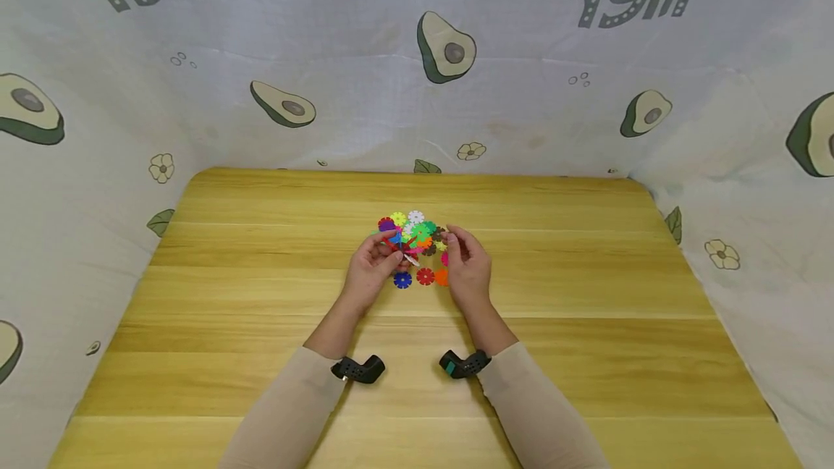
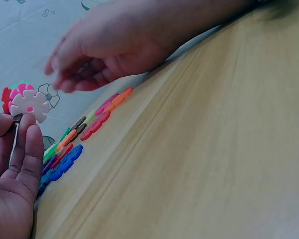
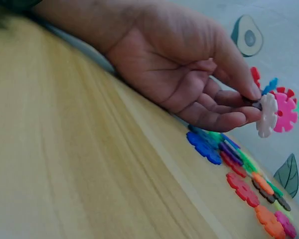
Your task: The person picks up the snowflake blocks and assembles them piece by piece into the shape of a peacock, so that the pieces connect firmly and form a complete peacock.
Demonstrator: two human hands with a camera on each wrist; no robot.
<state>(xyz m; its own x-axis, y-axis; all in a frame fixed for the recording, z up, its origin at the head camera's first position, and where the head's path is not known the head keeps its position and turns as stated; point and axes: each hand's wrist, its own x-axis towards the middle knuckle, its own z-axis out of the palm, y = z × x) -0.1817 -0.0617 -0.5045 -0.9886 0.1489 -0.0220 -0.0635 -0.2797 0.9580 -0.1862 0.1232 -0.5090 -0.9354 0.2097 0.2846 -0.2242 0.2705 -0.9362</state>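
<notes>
My left hand (image 1: 373,272) pinches a dark piece (image 2: 18,118) of a small build of interlocked flower-shaped plastic discs between thumb and fingers. A white disc (image 2: 30,105) and a pink disc (image 3: 285,112) belong to this build, with red, blue and green ones behind. To the right, apart from it, my right hand (image 1: 469,270) hovers near the loose discs. Its fingers are loosely bent in the left wrist view, with nothing visible between them. Below the hands lie a blue disc (image 1: 402,280), a red disc (image 1: 426,276) and an orange disc (image 1: 441,278).
Several more loose discs lie in a pile beyond the hands, among them a green disc (image 1: 420,231), a yellow disc (image 1: 398,218) and a white disc (image 1: 415,216). The wooden table (image 1: 560,360) meets a printed cloth (image 1: 365,56) at its back and sides.
</notes>
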